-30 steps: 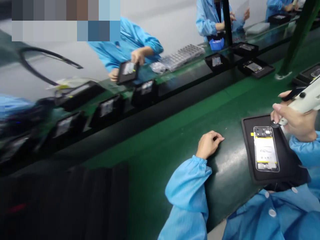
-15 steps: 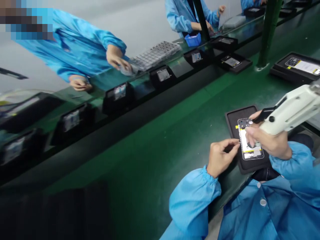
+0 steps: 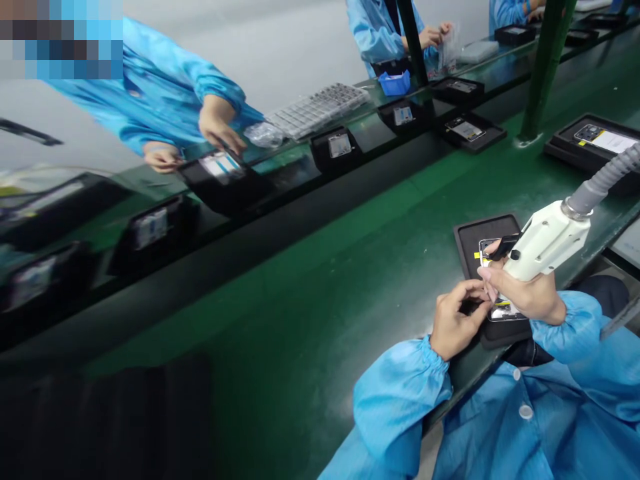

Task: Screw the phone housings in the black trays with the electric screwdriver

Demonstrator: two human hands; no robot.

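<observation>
Work under way, not finished: white electric screwdriver held tip-down over an opened phone seated in a black tray on the green conveyor belt. Back cover off; most of the phone hidden under the hands, so number of screws already driven not readable. Judged mid-fastening, with the lower end of the phone in hand.

Right hand closed around the screwdriver body, grey hose running off to the upper right. Left hand with fingers curled and pinched together at the phone's lower left edge, touching tray or phone; anything held between the fingertips too small to tell.

Phone directly beneath both hands, close to the near edge of the belt, in front of the blue-sleeved torso.

Further trays with phones along the far rail; a co-worker's hand on one of them.
</observation>
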